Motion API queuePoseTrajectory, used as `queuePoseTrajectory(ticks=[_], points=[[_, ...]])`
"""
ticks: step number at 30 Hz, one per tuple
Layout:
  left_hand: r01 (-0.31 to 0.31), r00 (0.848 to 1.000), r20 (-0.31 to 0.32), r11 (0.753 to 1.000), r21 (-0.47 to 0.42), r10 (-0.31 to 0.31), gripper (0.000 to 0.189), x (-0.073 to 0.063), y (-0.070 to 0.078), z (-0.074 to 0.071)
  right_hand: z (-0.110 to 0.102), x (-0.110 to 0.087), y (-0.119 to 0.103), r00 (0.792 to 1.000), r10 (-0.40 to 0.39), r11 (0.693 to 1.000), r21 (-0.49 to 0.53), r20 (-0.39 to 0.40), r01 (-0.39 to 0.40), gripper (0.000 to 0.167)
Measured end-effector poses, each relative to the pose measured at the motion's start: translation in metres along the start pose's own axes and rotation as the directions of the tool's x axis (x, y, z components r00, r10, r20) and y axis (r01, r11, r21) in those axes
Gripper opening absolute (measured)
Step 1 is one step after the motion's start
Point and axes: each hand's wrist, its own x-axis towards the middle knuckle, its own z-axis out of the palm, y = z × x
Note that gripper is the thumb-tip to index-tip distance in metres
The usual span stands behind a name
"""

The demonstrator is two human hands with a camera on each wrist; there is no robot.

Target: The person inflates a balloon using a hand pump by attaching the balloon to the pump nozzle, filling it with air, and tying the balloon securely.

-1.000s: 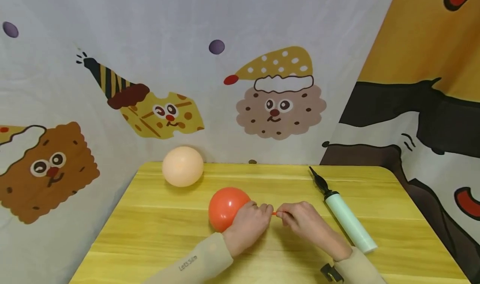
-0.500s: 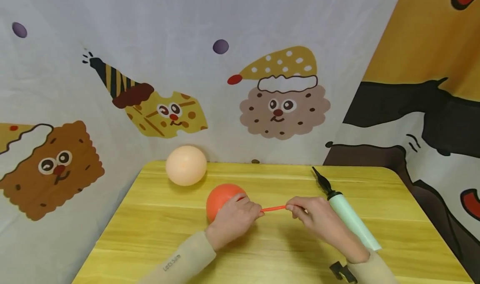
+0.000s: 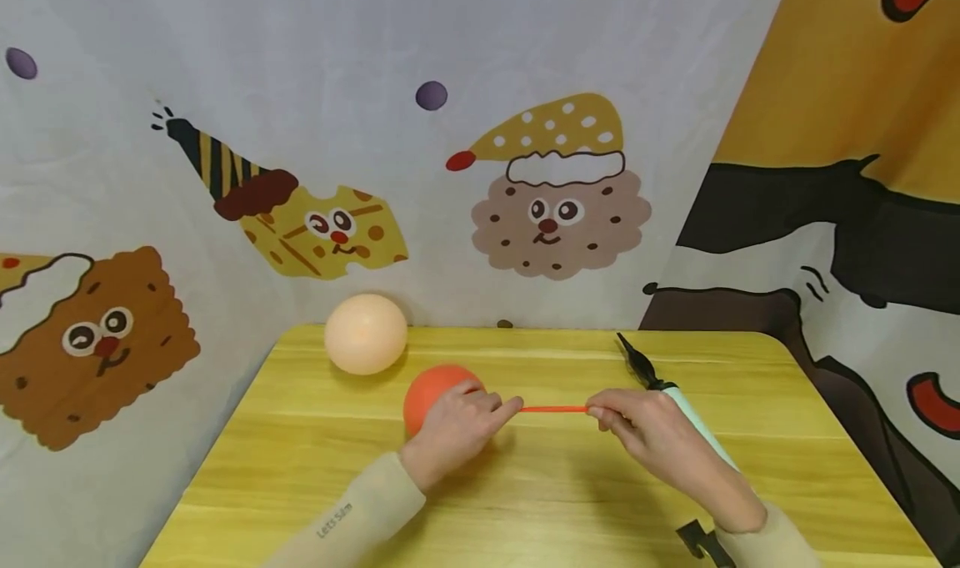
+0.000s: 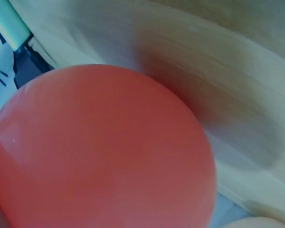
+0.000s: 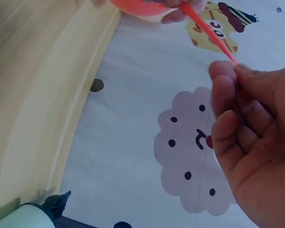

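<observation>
An inflated orange-red balloon (image 3: 435, 391) is held above the table by its neck. My left hand (image 3: 453, 428) pinches the base of that neck, the round body bulging behind the knuckles. The balloon fills most of the left wrist view (image 4: 109, 147). Between the hands the neck (image 3: 555, 409) is stretched into a thin, nearly level strip. Its far end sits between the thumb and index finger of my right hand (image 3: 660, 434), as the right wrist view shows too; the other fingers of this hand (image 5: 256, 133) are loosely curled.
A peach balloon (image 3: 366, 334) rests at the table's back left. A mint-green hand pump with a black nozzle (image 3: 641, 364) lies on the right, partly behind my right arm. Near the right sleeve is a small dark object (image 3: 701, 543). A cartoon-printed cloth (image 3: 450, 34) hangs behind the table (image 3: 300, 468).
My hands have drawn apart, the left going left and the right going right. The balloon's neck has stretched from a short stub to a long strip.
</observation>
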Motion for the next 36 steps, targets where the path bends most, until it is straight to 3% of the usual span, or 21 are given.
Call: queuePoseTrajectory(ticks=[7, 13, 18, 23, 26, 29, 33, 36], points=[[-0.010, 0.997, 0.071, 1.000, -0.020, 0.011, 0.038, 0.005, 0.009, -0.001, 0.001, 0.009, -0.001, 1.000, -0.023, 0.999, -0.027, -0.002, 0.023, 0.020], [-0.039, 0.997, 0.071, 0.997, -0.064, 0.043, 0.048, 0.007, 0.010, -0.001, -0.001, 0.019, -0.002, 0.995, -0.092, 0.984, -0.159, -0.038, 0.085, 0.018], [-0.065, 0.992, 0.108, 0.996, -0.061, 0.071, 0.050, 0.008, 0.009, -0.006, 0.000, 0.029, -0.002, 0.987, -0.154, 0.958, -0.251, -0.041, 0.139, 0.004], [-0.124, 0.978, 0.153, 0.985, -0.119, 0.141, 0.065, 0.012, 0.007, -0.013, 0.005, 0.041, 0.002, 0.970, -0.228, 0.942, -0.270, -0.080, 0.199, 0.043], [-0.156, 0.977, 0.110, 0.964, -0.214, 0.182, 0.072, 0.015, 0.006, -0.015, 0.009, 0.048, 0.006, 0.960, -0.252, 0.944, -0.249, -0.121, 0.217, 0.048], [-0.167, 0.984, 0.009, 0.930, -0.327, 0.180, 0.072, 0.016, 0.005, -0.014, 0.014, 0.054, 0.012, 0.961, -0.236, 0.956, -0.210, -0.147, 0.202, 0.036], [-0.185, 0.982, -0.113, 0.875, -0.447, 0.150, 0.085, 0.017, 0.002, -0.011, 0.025, 0.061, 0.020, 0.975, -0.153, 0.982, -0.132, -0.163, 0.133, 0.009], [-0.188, 0.981, -0.133, 0.843, -0.504, 0.140, 0.086, 0.018, 0.001, -0.012, 0.035, 0.064, 0.024, 0.986, -0.065, 0.997, -0.051, -0.152, 0.058, 0.011]])
